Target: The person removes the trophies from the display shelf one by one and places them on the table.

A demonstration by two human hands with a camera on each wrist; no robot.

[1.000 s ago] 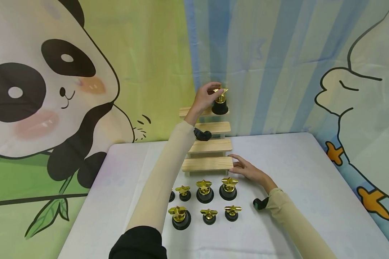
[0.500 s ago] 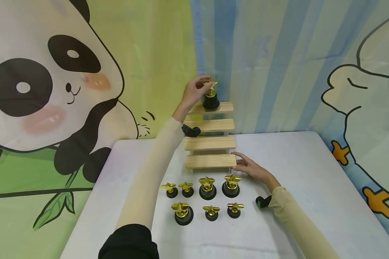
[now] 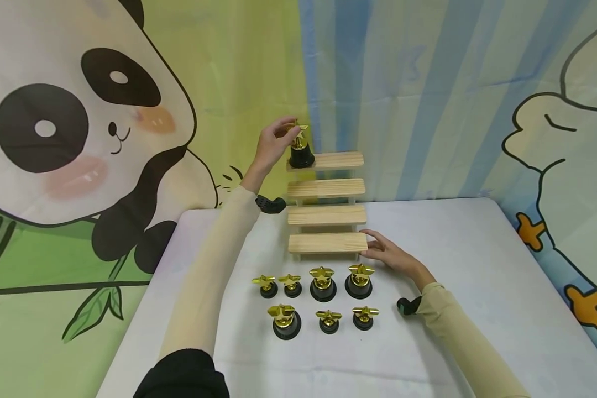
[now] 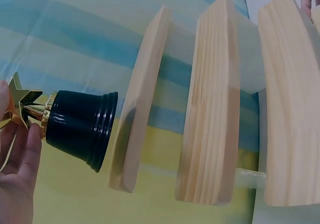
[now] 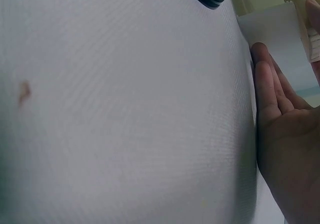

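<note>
**Up top: a small trophy at the left end of the highest step**

There, the left hand [image 3: 271, 145] pinches the gold star of a little trophy [image 3: 300, 148], whose black base sits at the left end of the top step of the wooden stair rack [image 3: 328, 188]. The right hand [image 3: 390, 257] lies flat with straight fingers on the white table [image 3: 477, 276], touching the bottom step's right end. Seven more trophies [image 3: 321, 283] stand in two rows just before the rack.
</note>
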